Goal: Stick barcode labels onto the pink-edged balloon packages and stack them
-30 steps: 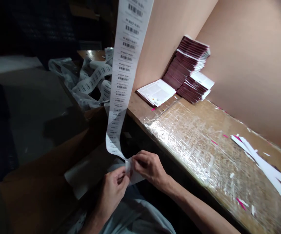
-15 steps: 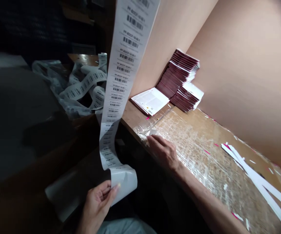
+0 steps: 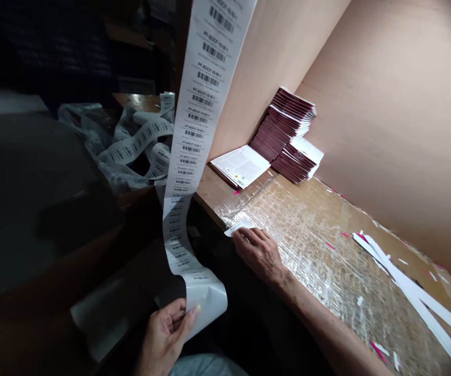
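A long strip of barcode labels (image 3: 192,133) hangs from the top of the view and curls back near its lower end. Its pale backing is pinched between the thumb and fingers of my left hand (image 3: 170,331), low in the middle. My right hand (image 3: 259,253) is at the near edge of the worktop (image 3: 311,235), fingers bent together on a small white label (image 3: 239,227) that sticks out past the fingertips. The underside of that label is hidden.
Dark red booklets (image 3: 284,128) stand stacked against the partition, with a white-backed booklet (image 3: 241,164) beside them. White paper strips (image 3: 409,282) and scraps lie on the right. More label strip (image 3: 135,143) lies coiled on plastic at the left.
The small white label now shows clearly at my right fingertips; my right hand sits slightly lower. My left hand and the strip's curled end have shifted slightly right and down.
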The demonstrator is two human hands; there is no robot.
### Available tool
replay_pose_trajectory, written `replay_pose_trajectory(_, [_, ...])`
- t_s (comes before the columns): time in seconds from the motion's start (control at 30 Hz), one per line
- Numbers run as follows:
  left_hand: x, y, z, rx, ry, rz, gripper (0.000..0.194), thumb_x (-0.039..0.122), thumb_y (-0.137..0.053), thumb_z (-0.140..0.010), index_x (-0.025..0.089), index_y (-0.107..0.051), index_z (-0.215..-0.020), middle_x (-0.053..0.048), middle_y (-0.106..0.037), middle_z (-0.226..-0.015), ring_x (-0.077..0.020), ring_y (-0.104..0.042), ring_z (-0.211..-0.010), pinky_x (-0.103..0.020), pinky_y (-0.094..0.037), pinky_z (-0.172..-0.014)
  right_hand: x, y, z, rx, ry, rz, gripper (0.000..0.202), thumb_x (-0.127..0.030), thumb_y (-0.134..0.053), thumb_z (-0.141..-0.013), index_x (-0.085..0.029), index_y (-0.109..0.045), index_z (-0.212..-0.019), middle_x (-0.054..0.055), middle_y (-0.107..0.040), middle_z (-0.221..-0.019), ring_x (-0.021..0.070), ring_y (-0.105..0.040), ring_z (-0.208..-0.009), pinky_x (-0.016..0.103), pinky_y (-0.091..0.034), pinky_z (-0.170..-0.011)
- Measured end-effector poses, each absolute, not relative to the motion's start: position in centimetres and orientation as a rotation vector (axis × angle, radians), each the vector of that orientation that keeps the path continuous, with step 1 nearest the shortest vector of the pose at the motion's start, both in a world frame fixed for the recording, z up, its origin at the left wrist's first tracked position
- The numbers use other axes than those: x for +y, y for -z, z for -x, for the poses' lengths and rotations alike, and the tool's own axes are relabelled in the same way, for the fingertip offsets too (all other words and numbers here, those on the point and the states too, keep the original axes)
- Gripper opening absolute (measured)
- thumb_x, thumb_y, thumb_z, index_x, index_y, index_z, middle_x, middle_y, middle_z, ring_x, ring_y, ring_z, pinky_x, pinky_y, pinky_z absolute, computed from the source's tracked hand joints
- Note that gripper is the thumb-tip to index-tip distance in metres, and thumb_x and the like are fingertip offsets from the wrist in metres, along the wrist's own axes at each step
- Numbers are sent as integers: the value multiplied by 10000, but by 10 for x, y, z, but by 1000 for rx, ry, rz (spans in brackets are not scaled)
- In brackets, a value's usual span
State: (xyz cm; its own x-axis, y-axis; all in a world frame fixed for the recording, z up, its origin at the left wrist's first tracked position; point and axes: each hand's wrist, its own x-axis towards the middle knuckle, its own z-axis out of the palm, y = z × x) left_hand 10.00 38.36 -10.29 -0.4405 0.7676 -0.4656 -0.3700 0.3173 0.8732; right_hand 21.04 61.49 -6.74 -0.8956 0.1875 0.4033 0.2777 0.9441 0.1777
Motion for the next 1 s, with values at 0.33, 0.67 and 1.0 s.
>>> replay_pose_trajectory(0.33, [372,99,-113,1432,-1383,-495,164,310,-692,-783,147,-702,-806,-31,-687,-704,-185,-644,-709,-196,-485,-616,514,76,-239,-2365,-1135,1012,428,-427,-437,-962,-168,-509,-1295,96,-704,-919,207,-667,-754,300,-519,-604])
replay_pose_trajectory(0.67, [382,98,-113,1489,-1367,-445,189,303,-674,-786,117,-701,-807,-58,-733,-732,-200,-687,-724,-209,-499,-625,501,100,-243,-2429,-825,812,527,-379,-606,-885,-214,-462,-1365,132,-601,-1179,258,-591,-1034,379,-501,-822])
replay_pose_trajectory(1.0, [386,90,-112,1495,-1346,-535,141,236,-663,-739,149,-623,-635,-1,-641,-599,-168,-642,-624,-190,-463,-553,509,73,-219,-2709,-497,155,196,-219,-486,-946,-165,-666,-889,22,-655,-710,117,-572,-578,262,-427,-564])
